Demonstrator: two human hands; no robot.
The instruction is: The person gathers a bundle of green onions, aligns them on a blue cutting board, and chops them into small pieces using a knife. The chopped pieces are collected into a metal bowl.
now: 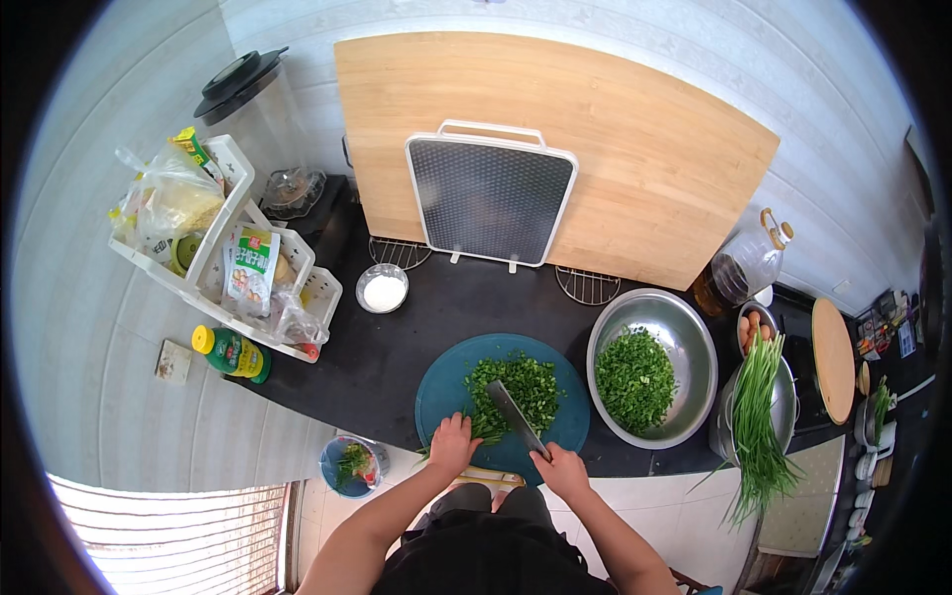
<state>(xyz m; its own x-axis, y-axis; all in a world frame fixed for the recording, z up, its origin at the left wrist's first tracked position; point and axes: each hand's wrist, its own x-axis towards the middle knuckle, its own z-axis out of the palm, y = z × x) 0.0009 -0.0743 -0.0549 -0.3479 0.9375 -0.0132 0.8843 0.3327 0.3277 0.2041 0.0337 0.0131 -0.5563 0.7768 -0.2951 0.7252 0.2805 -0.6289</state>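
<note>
A round blue-green cutting board (441, 377) lies at the counter's front edge, with a pile of chopped green chives (531, 382) on it. My right hand (562, 470) is closed round the handle of a kitchen knife (513, 412), whose dark blade points away from me and to the left, against the pile. At the board's near left, my left hand (453, 442) presses down on uncut chives (486, 428), fingers curled over them beside the blade. To the right stands a steel bowl (697, 362) holding more chopped chives (635, 377).
Long whole chives (759, 426) hang over a steel pot (785, 402) at the right, near eggs (756, 327) and an oil bottle (749, 260). A bowl of white powder (384, 291) sits behind the board. A white rack (203, 273) fills the left; a bin (354, 466) stands below.
</note>
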